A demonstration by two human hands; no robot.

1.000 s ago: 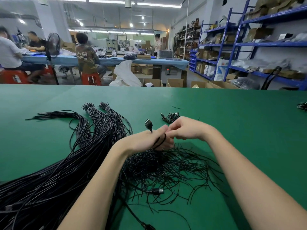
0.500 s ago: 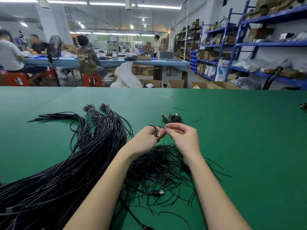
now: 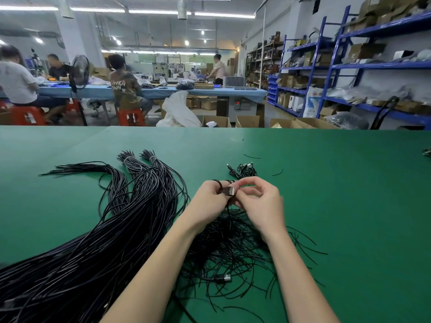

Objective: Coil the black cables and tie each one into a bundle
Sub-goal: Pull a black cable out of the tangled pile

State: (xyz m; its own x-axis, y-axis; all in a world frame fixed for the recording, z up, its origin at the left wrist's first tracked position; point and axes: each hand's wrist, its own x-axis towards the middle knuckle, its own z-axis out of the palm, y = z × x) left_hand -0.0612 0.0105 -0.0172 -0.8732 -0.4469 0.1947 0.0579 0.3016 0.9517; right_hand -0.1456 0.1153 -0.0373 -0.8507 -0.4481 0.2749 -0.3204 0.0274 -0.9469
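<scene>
My left hand (image 3: 210, 203) grips a small coil of black cable (image 3: 221, 183) looped round its fingers, with a USB plug (image 3: 229, 190) sticking out between both hands. My right hand (image 3: 258, 201) pinches the cable at the plug, fingers curled, touching the left hand. Beneath the hands lies a heap of thin black ties (image 3: 233, 248). A large mass of long black cables (image 3: 93, 241) fans across the green table (image 3: 338, 206) to the left. A few finished bundles (image 3: 243, 170) lie just beyond the hands.
A loose USB plug (image 3: 224, 278) lies among the ties near my forearms. Stray tie pieces (image 3: 277, 172) sit on the table beyond. Another cable bundle (image 3: 427, 152) shows at the right edge. Workers, tables and blue shelves (image 3: 349, 66) stand behind.
The right hand has turned and come in close over the left hand's fingers. The plug, earlier sticking up above the left hand, now sits between the two hands.
</scene>
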